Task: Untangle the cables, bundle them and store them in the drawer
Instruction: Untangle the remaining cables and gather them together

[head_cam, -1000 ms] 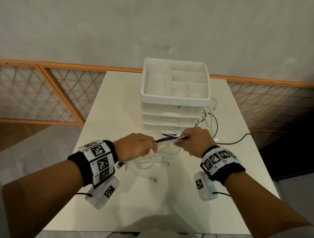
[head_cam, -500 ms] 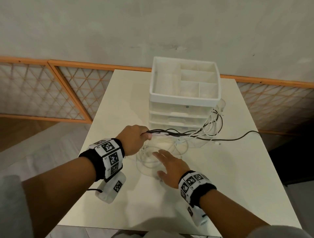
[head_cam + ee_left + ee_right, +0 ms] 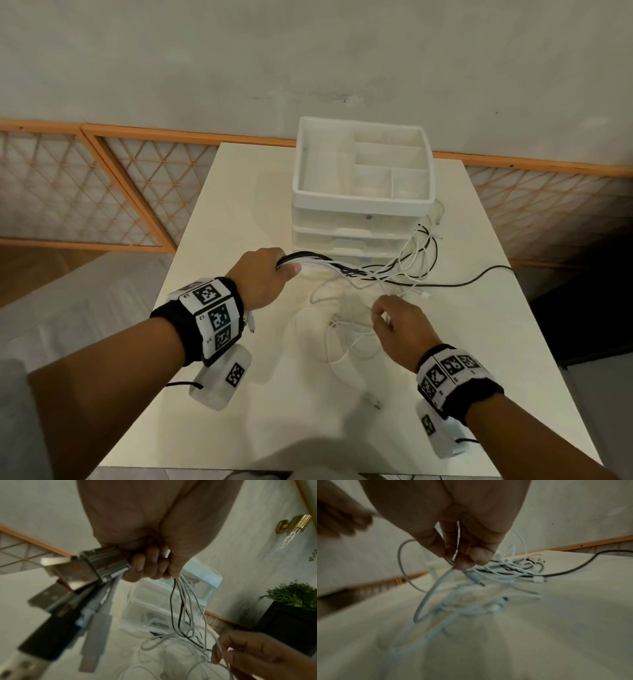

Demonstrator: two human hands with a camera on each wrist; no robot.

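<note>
My left hand (image 3: 265,275) grips a bunch of white and black cables (image 3: 329,265) above the table, in front of the white drawer unit (image 3: 361,219). In the left wrist view the USB plugs (image 3: 91,616) hang out behind the fist (image 3: 149,563) and the strands (image 3: 187,609) trail down to the table. My right hand (image 3: 390,323) is lower and to the right, pinching a loop of white cable (image 3: 426,588) between thumb and fingers (image 3: 467,559). More white cable (image 3: 346,346) lies coiled under it.
A black cable (image 3: 479,277) runs off to the table's right edge. Loose cable ends (image 3: 424,240) lie by the unit's right side. A compartment tray (image 3: 363,168) tops the unit; its drawers look closed. A potted plant (image 3: 291,597) stands beyond the table (image 3: 239,212).
My right hand let go of the bunch, dropped flat to the table, then moved right and pinched a white loop. My left hand has kept hold of the bunch and lifted it slightly.
</note>
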